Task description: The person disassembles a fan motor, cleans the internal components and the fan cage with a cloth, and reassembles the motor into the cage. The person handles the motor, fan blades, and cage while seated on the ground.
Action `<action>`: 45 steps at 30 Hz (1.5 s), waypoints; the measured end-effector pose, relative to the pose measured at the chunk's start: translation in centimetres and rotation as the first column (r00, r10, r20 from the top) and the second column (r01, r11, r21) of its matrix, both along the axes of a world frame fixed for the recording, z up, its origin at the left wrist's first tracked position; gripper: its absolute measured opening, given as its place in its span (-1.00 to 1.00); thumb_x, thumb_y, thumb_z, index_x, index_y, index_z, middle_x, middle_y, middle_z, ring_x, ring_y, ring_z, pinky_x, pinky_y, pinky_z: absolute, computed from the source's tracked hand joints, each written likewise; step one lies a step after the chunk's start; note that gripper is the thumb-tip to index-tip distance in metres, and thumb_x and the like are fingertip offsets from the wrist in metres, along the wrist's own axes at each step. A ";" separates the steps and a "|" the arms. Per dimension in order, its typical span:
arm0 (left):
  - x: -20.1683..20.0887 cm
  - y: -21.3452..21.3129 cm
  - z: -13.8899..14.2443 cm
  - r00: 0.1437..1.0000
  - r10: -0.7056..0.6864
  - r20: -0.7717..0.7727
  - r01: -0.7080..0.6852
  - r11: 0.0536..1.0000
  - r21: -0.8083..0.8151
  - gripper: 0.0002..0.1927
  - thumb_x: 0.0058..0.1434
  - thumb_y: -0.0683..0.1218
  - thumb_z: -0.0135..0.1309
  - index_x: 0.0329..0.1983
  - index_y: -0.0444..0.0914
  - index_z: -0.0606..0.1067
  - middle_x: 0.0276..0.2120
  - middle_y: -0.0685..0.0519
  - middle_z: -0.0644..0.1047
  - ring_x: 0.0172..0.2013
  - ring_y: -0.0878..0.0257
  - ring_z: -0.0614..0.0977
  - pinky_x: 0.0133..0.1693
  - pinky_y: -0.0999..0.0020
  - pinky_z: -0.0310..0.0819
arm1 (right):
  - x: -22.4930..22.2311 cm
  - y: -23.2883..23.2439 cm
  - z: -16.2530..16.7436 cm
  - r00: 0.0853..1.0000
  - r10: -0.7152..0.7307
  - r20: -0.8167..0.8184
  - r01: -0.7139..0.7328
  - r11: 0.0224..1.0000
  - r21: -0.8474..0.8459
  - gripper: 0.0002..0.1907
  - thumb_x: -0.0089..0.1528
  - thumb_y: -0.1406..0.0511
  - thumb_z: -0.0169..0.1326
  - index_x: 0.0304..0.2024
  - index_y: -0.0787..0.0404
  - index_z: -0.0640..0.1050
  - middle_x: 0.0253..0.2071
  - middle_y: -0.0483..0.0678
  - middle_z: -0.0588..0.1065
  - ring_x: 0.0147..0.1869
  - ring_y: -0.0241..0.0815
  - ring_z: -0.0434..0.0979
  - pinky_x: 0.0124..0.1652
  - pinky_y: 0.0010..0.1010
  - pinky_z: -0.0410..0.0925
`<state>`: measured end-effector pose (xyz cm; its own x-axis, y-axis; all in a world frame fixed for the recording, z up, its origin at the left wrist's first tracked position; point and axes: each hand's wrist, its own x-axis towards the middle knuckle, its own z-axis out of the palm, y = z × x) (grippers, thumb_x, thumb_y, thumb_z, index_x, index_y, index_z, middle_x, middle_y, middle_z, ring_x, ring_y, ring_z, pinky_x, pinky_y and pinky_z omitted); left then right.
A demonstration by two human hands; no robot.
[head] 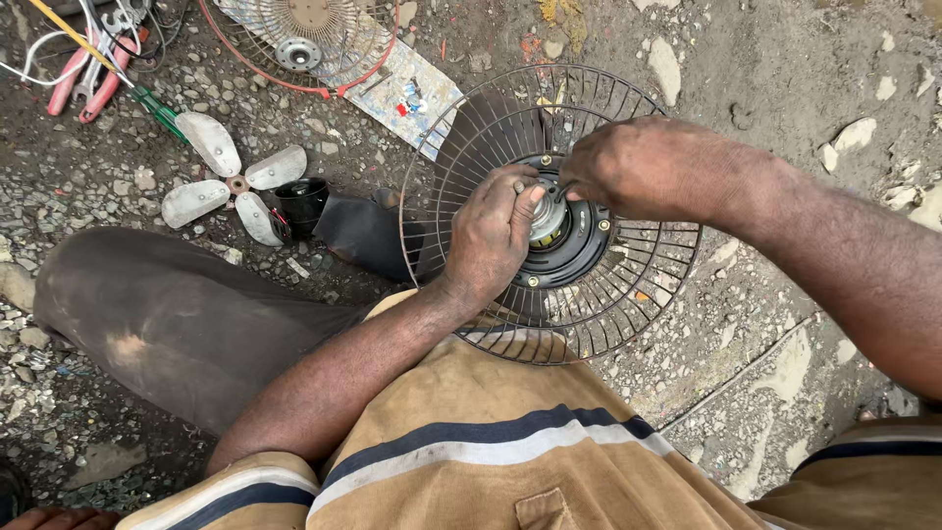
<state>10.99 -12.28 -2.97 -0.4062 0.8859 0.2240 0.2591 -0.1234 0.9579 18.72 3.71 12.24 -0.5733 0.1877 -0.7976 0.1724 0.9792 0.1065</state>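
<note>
A round wire fan guard [628, 294] with a black motor housing [574, 257] at its centre rests against my lap. My left hand [491, 231] grips the silver motor hub [548, 218] from the left, thumb on its top. Over the upper part of the hub, my right hand [638, 167] has its fingers pinched closed; what it pinches is hidden by the fingers.
A grey four-blade fan propeller [228, 177] lies on the gravel at left, beside a black cup-shaped part [302, 201]. Another wire guard [304, 34] lies at the top on a printed sheet [412, 93]. Red-handled pliers [88, 79], a green-handled screwdriver [157, 110] and wires sit top left.
</note>
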 end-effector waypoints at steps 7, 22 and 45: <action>0.1 -0.1 -0.4 0.993 0.066 -0.093 -0.061 0.997 0.057 -0.67 0.57 0.00 -0.14 -0.08 -0.39 0.43 -0.02 -0.15 0.56 -0.07 0.04 0.69 -0.09 0.17 0.66 | -0.1 -1.9 2.0 0.815 0.446 -0.370 -0.383 0.894 0.234 -0.69 0.13 0.38 0.18 -0.07 0.06 0.64 -0.01 -0.03 0.61 0.08 -0.12 0.61 0.09 -0.26 0.51; -2.2 -0.6 -1.4 0.993 0.083 0.078 -0.091 0.990 0.109 -0.67 0.61 -0.03 -0.18 -0.06 -0.40 0.45 0.05 -0.14 0.57 0.02 0.08 0.67 0.07 0.22 0.60 | 10.1 0.4 -9.2 0.048 -0.948 -0.316 0.803 0.225 -0.553 -0.64 0.34 0.30 0.05 0.17 -0.03 0.61 0.24 -0.10 0.53 0.34 -0.16 0.49 0.33 -0.24 0.33; -2.5 -1.5 -2.1 0.999 0.037 0.004 -0.037 0.994 0.102 -0.68 0.62 0.01 -0.22 0.03 -0.35 0.40 0.17 -0.15 0.52 0.19 0.03 0.60 0.23 0.18 0.54 | 8.6 -3.2 -12.9 -0.014 -0.873 -0.487 0.588 0.387 -0.711 -0.43 0.22 0.34 0.31 0.27 -0.08 0.47 0.36 -0.03 0.42 0.46 -0.04 0.39 0.35 -0.20 0.38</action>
<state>8.46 -13.78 -5.03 -0.4392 0.8425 0.3119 0.2633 -0.2112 0.9413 27.27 0.47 -0.62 -0.5268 0.8094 -0.2597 0.6594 0.1964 -0.7257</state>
